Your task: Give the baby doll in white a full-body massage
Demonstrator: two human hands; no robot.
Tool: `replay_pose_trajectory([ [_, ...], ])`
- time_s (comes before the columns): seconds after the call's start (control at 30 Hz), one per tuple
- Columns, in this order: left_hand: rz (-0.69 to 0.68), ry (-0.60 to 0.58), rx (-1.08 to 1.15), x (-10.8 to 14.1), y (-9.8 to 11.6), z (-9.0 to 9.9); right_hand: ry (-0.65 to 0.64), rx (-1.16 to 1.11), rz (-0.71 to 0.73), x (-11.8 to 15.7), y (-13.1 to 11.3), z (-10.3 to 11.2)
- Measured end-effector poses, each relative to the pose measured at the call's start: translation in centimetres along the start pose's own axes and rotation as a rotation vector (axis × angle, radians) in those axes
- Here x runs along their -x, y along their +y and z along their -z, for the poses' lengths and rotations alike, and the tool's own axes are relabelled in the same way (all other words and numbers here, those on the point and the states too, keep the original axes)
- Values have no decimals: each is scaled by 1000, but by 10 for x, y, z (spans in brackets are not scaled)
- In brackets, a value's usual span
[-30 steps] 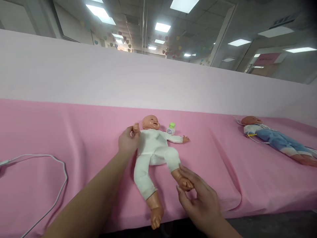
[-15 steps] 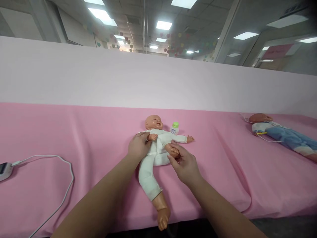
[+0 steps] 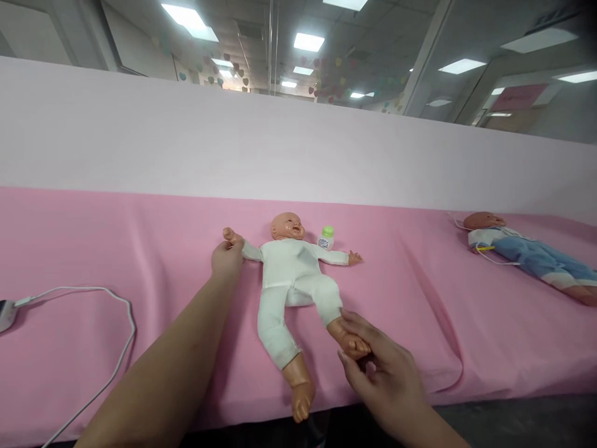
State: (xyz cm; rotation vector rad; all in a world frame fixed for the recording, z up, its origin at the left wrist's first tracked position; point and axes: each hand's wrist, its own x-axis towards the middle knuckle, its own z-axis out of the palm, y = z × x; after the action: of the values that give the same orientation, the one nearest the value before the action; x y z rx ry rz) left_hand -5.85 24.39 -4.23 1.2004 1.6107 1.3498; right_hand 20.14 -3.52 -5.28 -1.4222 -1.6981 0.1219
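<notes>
A baby doll (image 3: 289, 264) in a white suit lies on its back on the pink sheet (image 3: 181, 249), head toward the wall. My left hand (image 3: 227, 258) is closed round the doll's forearm by the wrist, which is stretched out to the left. With the fingers and thumb of my right hand (image 3: 382, 367) I hold the doll's foot and ankle on the right side, that leg reaching toward me. The other leg hangs down toward the near edge with nothing touching it. Beside the doll's head stands a small bottle (image 3: 325, 240) with a green cap.
A second doll (image 3: 536, 252) in blue and white lies at the far right, with a thin white tube and a yellow piece on it. On the left, a white cable (image 3: 133, 323) runs from a white device (image 3: 6, 314). Behind the bed rises a white wall (image 3: 280, 149) below windows.
My left hand has drawn the doll's arm from its chest out to the left. My right hand has brought the bent leg down and toward me, straightening it.
</notes>
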Motion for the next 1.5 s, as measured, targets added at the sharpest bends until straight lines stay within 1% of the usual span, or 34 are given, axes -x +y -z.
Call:
replay_pose_trajectory([
  [0.1,143,-4,114,-6,-3,3,-44,-5,15,24,6,-5],
  [0.17,170,-19,128,-6,-2,5,-75,-28,15,38,11,-11],
  [0.23,174,-31,117,-3,1,6,-104,-40,-4,48,14,-17],
  [0.33,166,-32,121,-2,1,6,-136,-47,-21,55,14,-22],
  [0.4,152,-29,130,-4,-2,5,-140,-49,-22,55,13,-22],
  [0.5,104,-28,160,-7,-9,3,-105,-21,-19,50,10,-19],
  [0.6,-5,-25,202,-4,-10,-2,-15,20,-1,37,6,-13],
  [0.67,-133,-46,212,3,-7,-7,44,38,-32,23,3,-9],
  [0.73,-270,-93,177,15,-1,-13,76,38,-85,5,0,-7],
  [0.8,-377,-158,65,28,4,-20,77,29,-109,-17,-2,-7],
  [0.9,-548,-261,-223,45,8,-29,24,63,-97,-49,-3,-13],
  [0.97,-657,-293,-388,51,8,-33,-35,92,-82,-67,-1,-22],
  [1.03,-710,-303,-474,52,6,-35,-69,108,-63,-81,3,-33],
  [1.17,-694,-325,-500,48,2,-36,-61,93,-37,-94,13,-54],
  [1.27,-670,-312,-460,46,1,-35,-68,72,-39,-92,16,-59],
  [1.37,-615,-300,-370,42,2,-32,-35,63,-44,-82,12,-51],
  [1.43,-532,-273,-285,36,1,-29,-3,59,-53,-70,8,-41],
  [1.5,-428,-214,-185,27,-1,-26,16,57,-60,-54,3,-30],
])
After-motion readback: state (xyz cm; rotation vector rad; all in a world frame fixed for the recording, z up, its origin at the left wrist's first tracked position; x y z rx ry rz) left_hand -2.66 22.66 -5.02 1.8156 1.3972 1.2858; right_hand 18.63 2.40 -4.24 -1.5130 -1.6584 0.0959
